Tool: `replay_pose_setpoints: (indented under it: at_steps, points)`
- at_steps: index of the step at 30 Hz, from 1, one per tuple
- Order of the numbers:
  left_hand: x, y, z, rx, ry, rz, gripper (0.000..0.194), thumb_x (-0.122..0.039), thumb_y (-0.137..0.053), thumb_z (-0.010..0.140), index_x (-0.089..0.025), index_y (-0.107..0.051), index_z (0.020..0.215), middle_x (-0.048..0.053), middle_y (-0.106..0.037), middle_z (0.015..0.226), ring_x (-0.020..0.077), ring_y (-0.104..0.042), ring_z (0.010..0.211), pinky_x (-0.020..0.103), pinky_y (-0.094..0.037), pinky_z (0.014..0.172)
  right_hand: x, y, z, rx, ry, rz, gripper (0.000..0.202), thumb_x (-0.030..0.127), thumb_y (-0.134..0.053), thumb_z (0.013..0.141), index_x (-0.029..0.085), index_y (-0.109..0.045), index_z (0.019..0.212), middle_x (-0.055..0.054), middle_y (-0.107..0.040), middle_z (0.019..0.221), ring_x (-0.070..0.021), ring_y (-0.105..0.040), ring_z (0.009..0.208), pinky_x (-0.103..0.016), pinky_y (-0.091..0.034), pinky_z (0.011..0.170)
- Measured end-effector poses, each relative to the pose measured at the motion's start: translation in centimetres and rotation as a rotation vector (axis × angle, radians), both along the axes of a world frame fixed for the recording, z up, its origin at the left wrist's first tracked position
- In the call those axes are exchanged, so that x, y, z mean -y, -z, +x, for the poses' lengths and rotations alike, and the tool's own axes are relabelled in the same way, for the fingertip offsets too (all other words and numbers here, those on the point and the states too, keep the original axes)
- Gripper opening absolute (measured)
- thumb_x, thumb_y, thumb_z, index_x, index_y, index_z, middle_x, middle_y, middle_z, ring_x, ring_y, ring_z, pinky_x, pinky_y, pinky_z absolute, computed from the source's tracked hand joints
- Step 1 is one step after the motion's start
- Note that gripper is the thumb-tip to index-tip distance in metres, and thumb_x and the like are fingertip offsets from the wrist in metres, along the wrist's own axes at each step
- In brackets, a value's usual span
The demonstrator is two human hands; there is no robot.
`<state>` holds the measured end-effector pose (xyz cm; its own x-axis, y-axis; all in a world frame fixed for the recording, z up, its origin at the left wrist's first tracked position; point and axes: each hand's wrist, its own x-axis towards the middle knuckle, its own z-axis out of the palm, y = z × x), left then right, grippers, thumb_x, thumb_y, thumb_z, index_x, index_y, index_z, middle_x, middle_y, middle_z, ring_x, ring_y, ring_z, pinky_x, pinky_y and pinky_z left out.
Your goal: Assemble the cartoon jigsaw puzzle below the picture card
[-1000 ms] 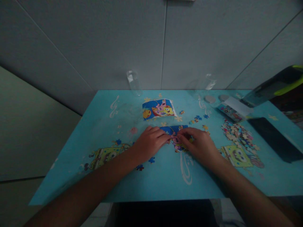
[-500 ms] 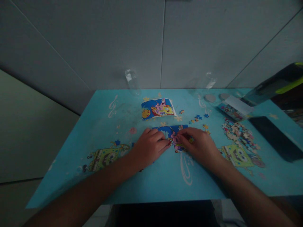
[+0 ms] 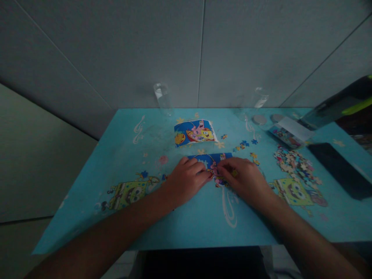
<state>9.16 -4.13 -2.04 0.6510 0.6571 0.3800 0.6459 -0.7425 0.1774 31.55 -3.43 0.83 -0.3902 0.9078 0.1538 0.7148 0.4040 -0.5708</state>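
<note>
A partly joined jigsaw puzzle (image 3: 209,157), blue with pink and yellow cartoon figures, lies in the middle of the table under both hands. My left hand (image 3: 188,181) rests over its left part, fingers curled, thumb and forefinger closed on a small reddish puzzle piece at the puzzle's edge. From the other side my right hand (image 3: 243,175) covers the right part. Its thumb and forefinger pinch together at a pink area, and what lies between them is hidden. Just behind the puzzle is a picture sheet (image 3: 194,133) with the same scene.
Loose puzzle pieces (image 3: 244,143) lie right of the picture, and a bigger heap of pieces (image 3: 296,164) farther right. Beside it are a dark phone-like slab (image 3: 338,168), a small card box (image 3: 286,133) and a bottle (image 3: 334,102). Clear jars (image 3: 163,100) and round lids (image 3: 259,119) stand along the wall.
My left hand has shifted slightly right, its fingertips closer to the right hand. My right hand stays nearly in place. The view has moved a little.
</note>
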Motion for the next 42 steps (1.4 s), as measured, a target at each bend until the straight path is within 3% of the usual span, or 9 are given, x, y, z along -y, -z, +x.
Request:
replay_pose_setpoints:
  at_steps: [10, 23, 31, 42]
  points:
    - [0.2, -0.4, -0.7, -0.014, -0.019, 0.019, 0.019, -0.027, -0.059, 0.102, -0.020, -0.072, 0.091, 0.003, -0.066, 0.086, 0.0199, -0.055, 0.087, 0.038, -0.036, 0.079, 0.0, 0.2, 0.3, 0.019, -0.004, -0.004, 0.014, 0.026, -0.060, 0.097, 0.024, -0.073, 0.095, -0.003, -0.077, 0.091, -0.0201, -0.069, 0.081, -0.034, -0.049, 0.074]
    - [0.5, -0.6, -0.5, -0.011, -0.018, 0.004, 0.017, -0.027, -0.058, 0.102, -0.020, -0.073, 0.104, 0.005, -0.067, 0.093, 0.0212, -0.056, 0.091, 0.039, -0.037, 0.080, -0.1, 0.1, 0.5, 0.030, 0.021, -0.028, 0.014, 0.026, -0.060, 0.098, 0.023, -0.073, 0.096, -0.003, -0.076, 0.091, -0.0198, -0.068, 0.080, -0.034, -0.048, 0.074]
    - [0.6, -0.1, 0.1, -0.040, -0.073, -0.042, 0.014, -0.031, -0.063, 0.099, -0.020, -0.072, 0.099, 0.004, -0.065, 0.092, 0.0224, -0.055, 0.091, 0.039, -0.036, 0.078, 0.2, 0.2, 0.1, 0.093, -0.142, -0.020, 0.012, 0.031, -0.069, 0.095, 0.025, -0.076, 0.101, -0.006, -0.074, 0.098, -0.0228, -0.068, 0.092, -0.036, -0.050, 0.083]
    - [0.5, 0.4, 0.0, 0.020, -0.051, -0.030, 0.008, -0.026, -0.065, 0.098, -0.021, -0.071, 0.099, 0.003, -0.065, 0.091, 0.0226, -0.056, 0.089, 0.039, -0.038, 0.078, 0.3, 0.5, -0.1, 0.042, -0.157, -0.014, 0.014, 0.033, -0.071, 0.093, 0.023, -0.074, 0.102, -0.006, -0.072, 0.094, -0.0199, -0.067, 0.085, -0.035, -0.052, 0.081]
